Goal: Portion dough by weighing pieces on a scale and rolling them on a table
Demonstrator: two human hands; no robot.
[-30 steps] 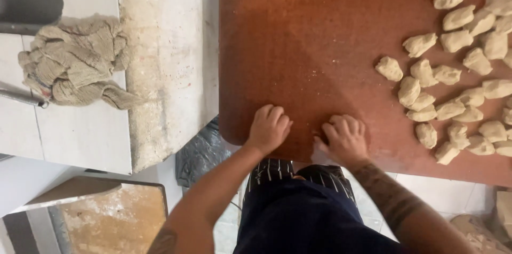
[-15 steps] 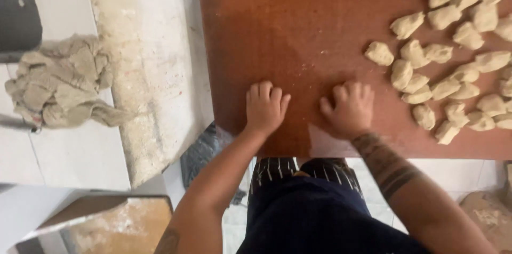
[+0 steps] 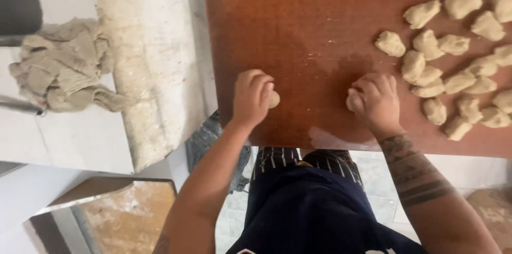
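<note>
A: Far left of the fingers?

B: Listed a crumpled beige cloth [image 3: 64,67], well apart from both hands. Next, a pale floured ledge [image 3: 152,46], also out of reach of the fingers.

A: Then?

B: Entered the brown board [image 3: 298,19], bare above the knuckles. Left hand [image 3: 252,97] rested near its front edge, fingers [image 3: 258,84] curled down and cupped over the left lump [image 3: 274,99] of dough. Showed only a pale edge of that lump, peeping out at the fingertips' right side.

A: Changed from half a second back?

B: Yes. Had lain flatter then, fingers spread on the wood. Curled tighter by this moment. Also stood farther from the other hand than a second before.

A: Right side?

B: Right hand [image 3: 376,102], likewise clenched loosely round the right lump [image 3: 352,101], with the lump tucked against the palm's left side. Same shift noted: spread earlier, cupped here. Judged as rolling in progress, one piece under each palm.

A: Beyond the right fingers?

B: Counted a heap of rough dough pieces [image 3: 458,73], nearest ones just beside the knuckles, none touched. Looked unshaped still. Below both wrists, recorded a striped apron [image 3: 298,159].
</note>
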